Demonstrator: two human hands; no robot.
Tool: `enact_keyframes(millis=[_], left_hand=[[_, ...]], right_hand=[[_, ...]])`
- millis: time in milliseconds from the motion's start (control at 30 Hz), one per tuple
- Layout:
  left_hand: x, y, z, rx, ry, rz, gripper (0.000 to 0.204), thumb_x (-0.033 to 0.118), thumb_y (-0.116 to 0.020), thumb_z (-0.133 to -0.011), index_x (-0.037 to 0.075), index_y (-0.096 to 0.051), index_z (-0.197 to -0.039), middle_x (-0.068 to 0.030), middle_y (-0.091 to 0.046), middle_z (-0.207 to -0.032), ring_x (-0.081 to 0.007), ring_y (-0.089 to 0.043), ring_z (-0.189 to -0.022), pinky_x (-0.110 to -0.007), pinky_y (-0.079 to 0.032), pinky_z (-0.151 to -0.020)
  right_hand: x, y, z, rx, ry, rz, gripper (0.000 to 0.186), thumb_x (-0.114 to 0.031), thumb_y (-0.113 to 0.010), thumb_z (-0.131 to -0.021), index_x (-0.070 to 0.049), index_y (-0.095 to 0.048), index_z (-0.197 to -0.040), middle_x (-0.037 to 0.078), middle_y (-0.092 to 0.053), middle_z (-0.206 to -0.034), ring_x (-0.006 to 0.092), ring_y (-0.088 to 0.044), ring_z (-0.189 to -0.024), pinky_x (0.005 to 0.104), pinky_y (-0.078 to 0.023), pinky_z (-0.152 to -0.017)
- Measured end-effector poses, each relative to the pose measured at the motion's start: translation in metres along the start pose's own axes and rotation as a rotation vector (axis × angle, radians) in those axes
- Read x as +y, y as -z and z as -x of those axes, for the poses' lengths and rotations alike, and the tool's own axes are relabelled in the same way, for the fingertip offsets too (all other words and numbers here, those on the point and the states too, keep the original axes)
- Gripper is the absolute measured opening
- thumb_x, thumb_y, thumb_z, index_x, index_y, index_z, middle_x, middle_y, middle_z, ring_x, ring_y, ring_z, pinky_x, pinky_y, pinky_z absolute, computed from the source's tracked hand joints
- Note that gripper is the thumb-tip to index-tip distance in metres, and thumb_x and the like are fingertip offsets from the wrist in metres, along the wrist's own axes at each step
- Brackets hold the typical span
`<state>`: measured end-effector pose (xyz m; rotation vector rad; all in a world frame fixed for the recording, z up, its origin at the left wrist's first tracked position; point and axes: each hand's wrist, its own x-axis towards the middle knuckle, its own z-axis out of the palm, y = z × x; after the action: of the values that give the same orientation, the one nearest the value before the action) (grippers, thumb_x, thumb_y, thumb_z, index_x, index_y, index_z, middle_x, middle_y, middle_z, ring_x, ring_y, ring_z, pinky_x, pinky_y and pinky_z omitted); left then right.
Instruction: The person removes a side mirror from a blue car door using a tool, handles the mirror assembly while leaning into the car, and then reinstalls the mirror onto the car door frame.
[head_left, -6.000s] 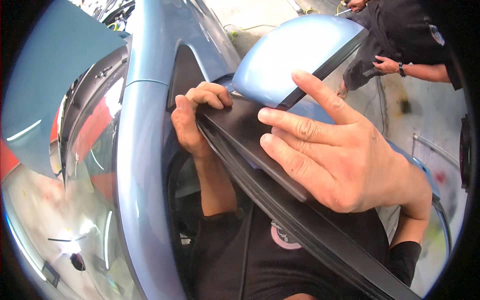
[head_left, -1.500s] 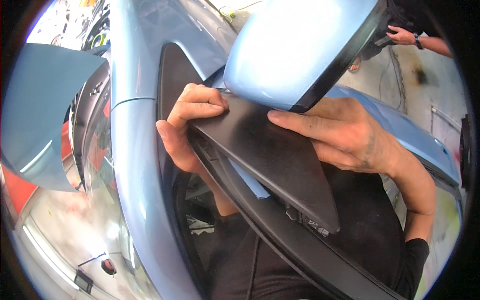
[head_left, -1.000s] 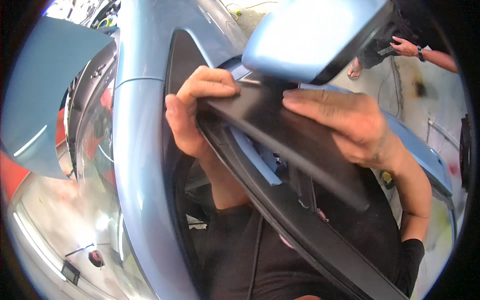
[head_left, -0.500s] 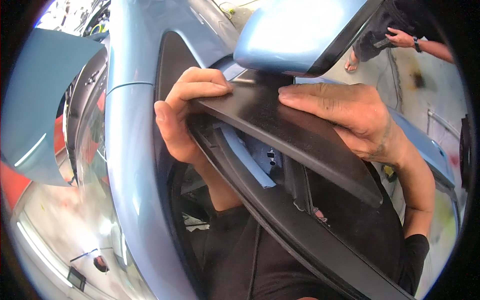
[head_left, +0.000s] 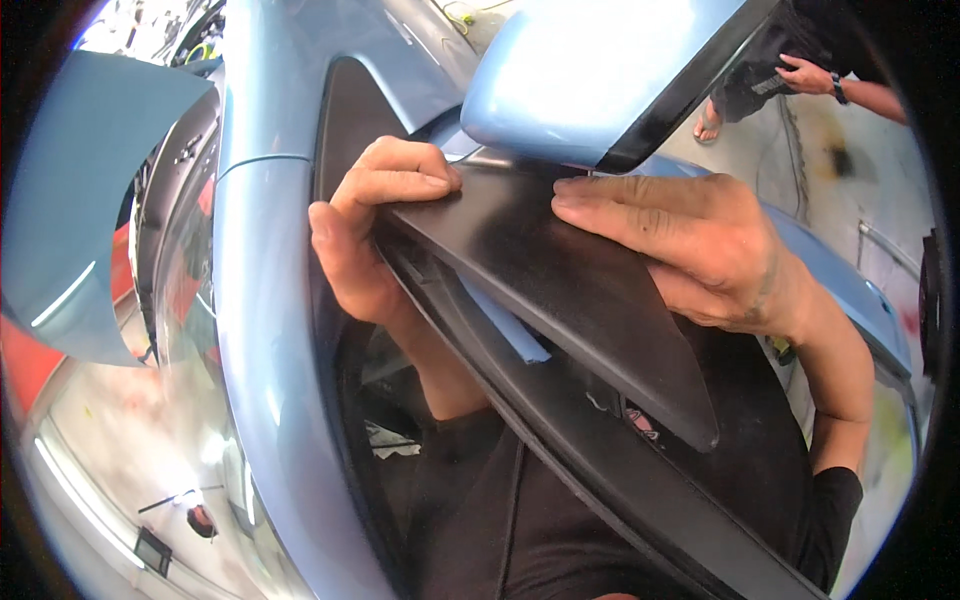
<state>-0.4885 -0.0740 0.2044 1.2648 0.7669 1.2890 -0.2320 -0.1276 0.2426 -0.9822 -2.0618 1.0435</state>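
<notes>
A black triangular mirror trim panel sits at the foot of a light blue side mirror. My left hand has its bent fingertips on the panel's upper left corner; its thumb stands apart on the left. My right hand holds the panel's right edge, two fingers lying on the face and the others hidden in part beneath. Under the panel runs a black window trim strip. A blue strip shows in the gap between them.
Left of my hands rises a blue car pillar, with a blue panel beyond it. At the upper right another person's hand shows above the concrete floor. A yellow cable lies at the top.
The panel's lower end has swung down and left, nearer the window trim strip, covering more of the gap. My right hand keeps contact and shifts slightly; my left hand stays nearly still.
</notes>
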Motion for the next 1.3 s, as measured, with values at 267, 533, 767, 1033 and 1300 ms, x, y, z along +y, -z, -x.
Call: enact_keyframes(millis=[267, 533, 767, 1033, 1300], left_hand=[[-0.002, -0.002, 0.004, 0.048, -0.012, 0.072, 0.072, 0.047, -0.028, -0.109, -0.007, -0.063, -0.075, -0.0232, -0.063, -0.081, -0.0268, -0.058, -0.075, -0.036, -0.047, -0.073], [-0.012, 0.002, 0.006, 0.044, -0.083, 0.118, 0.068, 0.041, -0.033, -0.109, -0.008, -0.063, -0.074, -0.0255, -0.065, -0.079, -0.0270, -0.059, -0.072, -0.037, -0.048, -0.071], [-0.023, 0.003, 0.008, 0.089, -0.124, 0.141, 0.066, 0.037, -0.031, -0.107, -0.008, -0.063, -0.071, -0.0234, -0.065, -0.075, -0.0266, -0.059, -0.071, -0.036, -0.047, -0.072], [-0.027, 0.000, 0.006, 0.163, -0.209, 0.155, 0.067, 0.038, -0.019, -0.108, -0.003, -0.063, -0.076, -0.0178, -0.064, -0.072, -0.0250, -0.057, -0.072, -0.036, -0.045, -0.073], [-0.035, 0.003, 0.009, 0.339, -0.161, -0.182, 0.069, 0.045, -0.021, -0.110, -0.001, -0.064, -0.081, -0.0126, -0.066, -0.078, -0.0203, -0.056, -0.074, -0.036, -0.045, -0.076]], right_hand=[[-0.008, -0.004, 0.001, 0.011, 0.016, 0.069, 0.061, 0.004, -0.072, -0.073, -0.002, -0.061, -0.133, 0.017, -0.070, -0.122, 0.0358, -0.072, -0.102, 0.0414, -0.059, -0.084], [-0.017, 0.002, -0.002, -0.054, 0.012, 0.078, 0.058, 0.007, -0.067, -0.076, -0.001, -0.060, -0.133, 0.017, -0.068, -0.123, 0.0351, -0.071, -0.102, 0.0412, -0.058, -0.084], [-0.018, -0.003, 0.003, -0.075, -0.016, 0.057, 0.068, 0.008, -0.065, -0.072, 0.001, -0.060, -0.139, 0.023, -0.063, -0.138, 0.0403, -0.067, -0.117, 0.0426, -0.056, -0.098], [-0.016, -0.011, -0.001, -0.067, 0.006, 0.032, 0.055, -0.015, -0.069, -0.088, 0.004, -0.059, -0.139, 0.024, -0.061, -0.141, 0.0395, -0.063, -0.127, 0.0426, -0.049, -0.108], [-0.011, -0.021, -0.003, -0.096, -0.080, -0.083, 0.068, -0.013, -0.070, -0.086, -0.002, -0.046, -0.148, 0.027, -0.064, -0.133, 0.0399, -0.065, -0.123, 0.0426, -0.050, -0.105]])
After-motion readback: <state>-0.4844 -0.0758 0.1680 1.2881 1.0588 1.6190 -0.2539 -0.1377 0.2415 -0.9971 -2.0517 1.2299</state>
